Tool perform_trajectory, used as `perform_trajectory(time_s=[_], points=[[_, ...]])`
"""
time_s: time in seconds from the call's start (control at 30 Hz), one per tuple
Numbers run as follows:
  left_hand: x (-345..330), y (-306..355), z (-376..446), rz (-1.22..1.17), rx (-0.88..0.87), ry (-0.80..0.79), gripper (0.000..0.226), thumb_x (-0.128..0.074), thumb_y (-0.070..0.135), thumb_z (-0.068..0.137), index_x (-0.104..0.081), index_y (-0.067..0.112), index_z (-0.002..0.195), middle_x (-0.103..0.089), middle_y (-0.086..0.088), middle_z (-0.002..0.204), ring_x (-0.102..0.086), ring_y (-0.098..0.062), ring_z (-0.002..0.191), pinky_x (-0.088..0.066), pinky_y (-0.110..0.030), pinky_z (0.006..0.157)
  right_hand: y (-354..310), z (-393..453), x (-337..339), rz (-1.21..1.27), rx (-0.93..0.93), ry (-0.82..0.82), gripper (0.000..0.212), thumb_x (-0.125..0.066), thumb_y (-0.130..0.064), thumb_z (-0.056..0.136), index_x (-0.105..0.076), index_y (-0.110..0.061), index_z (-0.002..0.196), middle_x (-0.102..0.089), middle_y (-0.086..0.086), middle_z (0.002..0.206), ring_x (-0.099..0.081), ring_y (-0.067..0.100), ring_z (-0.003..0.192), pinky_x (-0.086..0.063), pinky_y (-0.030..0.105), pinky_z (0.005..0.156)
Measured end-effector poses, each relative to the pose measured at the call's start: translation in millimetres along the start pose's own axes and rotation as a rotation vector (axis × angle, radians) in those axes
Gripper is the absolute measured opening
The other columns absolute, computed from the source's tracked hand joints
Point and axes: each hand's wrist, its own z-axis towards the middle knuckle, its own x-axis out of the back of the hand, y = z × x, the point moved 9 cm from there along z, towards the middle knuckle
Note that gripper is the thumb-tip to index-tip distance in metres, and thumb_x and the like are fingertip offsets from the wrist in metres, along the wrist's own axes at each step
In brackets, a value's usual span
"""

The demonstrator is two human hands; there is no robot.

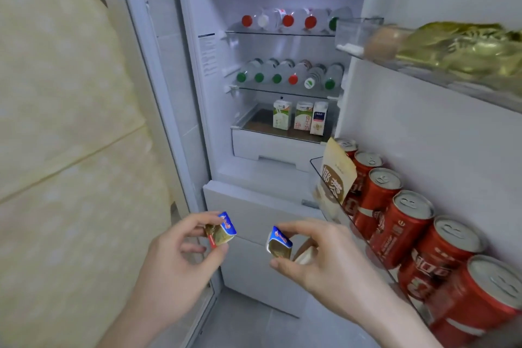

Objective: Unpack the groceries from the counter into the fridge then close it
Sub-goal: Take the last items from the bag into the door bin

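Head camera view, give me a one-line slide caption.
Both hands, left and right, each pinch a small blue-and-gold packet before the open fridge stocked with bottles, cartons and cans.

The cans were red with silver tops, the small packets blue and gold, the bottle caps red, green and white.

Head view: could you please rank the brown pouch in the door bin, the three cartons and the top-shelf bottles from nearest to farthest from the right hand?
From the right hand:
1. Brown pouch, just above it in the door bin.
2. Three cartons, on the lower glass shelf inside.
3. Top-shelf bottles, highest and deepest.
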Motion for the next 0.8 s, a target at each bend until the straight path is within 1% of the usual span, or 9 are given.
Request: perform_trajectory(time_s=[0.1,0.23,0.3,0.47,0.5,0.57,0.63,0.67,0.8], points=[[-16.1,-4.6,34.3,-0.023,-0.034,-0.097,0.044,-0.081,0.006,0.081,-0.071,0.04,0.108,-0.073,0.022,0.114,-0.07,-0.01,0.09,-0.053,-0.013,0.075,1.7,9.0,9.2,-0.005,-0.042,0.064,0.039,-0.083,-0.049,0.077,-0.073,-0.044,0.115,-0.068,-0.03,0.111,-0.07,-0.002,0.076,-0.051,0.012,0.069],[-25.2,-13.9,78.7,-0.06,-0.067,-0.204,0.04,-0.081,0.016,0.082,-0.071,0.042,0.11,-0.073,0.022,0.113,-0.069,-0.008,0.093,-0.054,-0.017,0.079,-1.5,24.9,24.1,-0.051,-0.117,0.174,0.037,-0.083,-0.049,0.079,-0.072,-0.047,0.114,-0.067,-0.034,0.111,-0.067,-0.006,0.085,-0.051,0.015,0.079],[-25.5,-17.1,101.0,-0.067,-0.091,-0.248,0.039,-0.081,0.018,0.083,-0.07,0.042,0.111,-0.072,0.023,0.113,-0.069,-0.007,0.093,-0.053,-0.015,0.077,-6.5,34.1,29.7,-0.067,-0.145,0.23,0.036,-0.085,-0.047,0.079,-0.073,-0.048,0.112,-0.065,-0.037,0.112,-0.066,-0.006,0.09,-0.049,0.013,0.083],[-23.7,-23.8,153.0,-0.092,-0.16,-0.338,0.039,-0.081,0.018,0.082,-0.069,0.042,0.11,-0.07,0.028,0.117,-0.07,-0.005,0.094,-0.051,-0.009,0.072,-18.7,55.3,38.8,-0.079,-0.217,0.339,0.035,-0.087,-0.043,0.078,-0.074,-0.048,0.11,-0.066,-0.035,0.11,-0.068,-0.003,0.073,-0.048,0.009,0.067],[-24.8,-25.2,161.2,-0.1,-0.175,-0.359,0.039,-0.081,0.019,0.082,-0.068,0.042,0.11,-0.07,0.028,0.118,-0.069,-0.006,0.096,-0.052,-0.013,0.075,-21.1,58.4,41.1,-0.087,-0.227,0.36,0.034,-0.087,-0.043,0.078,-0.073,-0.05,0.108,-0.066,-0.035,0.11,-0.068,-0.004,0.075,-0.048,0.008,0.067],[-29.7,-28.6,174.2,-0.119,-0.194,-0.403,0.039,-0.081,0.018,0.081,-0.068,0.04,0.11,-0.07,0.027,0.12,-0.069,-0.008,0.101,-0.055,-0.021,0.079,-26.3,62.8,47.0,-0.132,-0.241,0.394,0.033,-0.086,-0.046,0.076,-0.069,-0.062,0.1,-0.066,-0.038,0.108,-0.067,-0.007,0.087,-0.048,0.009,0.075],[-38.1,-29.7,182.9,-0.131,-0.22,-0.446,0.039,-0.081,0.016,0.081,-0.068,0.039,0.11,-0.07,0.026,0.119,-0.069,-0.008,0.101,-0.055,-0.024,0.079,-29.9,62.1,56.1,-0.175,-0.257,0.444,0.039,-0.086,-0.049,0.073,-0.064,-0.072,0.095,-0.066,-0.04,0.106,-0.067,-0.007,0.089,-0.048,0.009,0.079],[-43.4,-29.1,185.8,-0.139,-0.233,-0.469,0.039,-0.081,0.016,0.08,-0.069,0.038,0.11,-0.07,0.025,0.119,-0.069,-0.008,0.101,-0.055,-0.024,0.079,-30.2,59.0,61.2,-0.189,-0.275,0.474,0.04,-0.087,-0.049,0.072,-0.064,-0.072,0.094,-0.066,-0.042,0.105,-0.066,-0.009,0.089,-0.047,0.007,0.078],[-70.9,-17.5,188.4,-0.171,-0.293,-0.576,0.035,-0.083,0.025,0.081,-0.068,0.039,0.109,-0.071,0.025,0.117,-0.068,-0.01,0.104,-0.055,-0.025,0.08,-24.1,33.5,80.6,-0.257,-0.39,0.564,0.043,-0.088,-0.053,0.072,-0.073,-0.053,0.112,-0.067,-0.042,0.098,-0.064,-0.014,0.083,-0.043,0.003,0.067]])
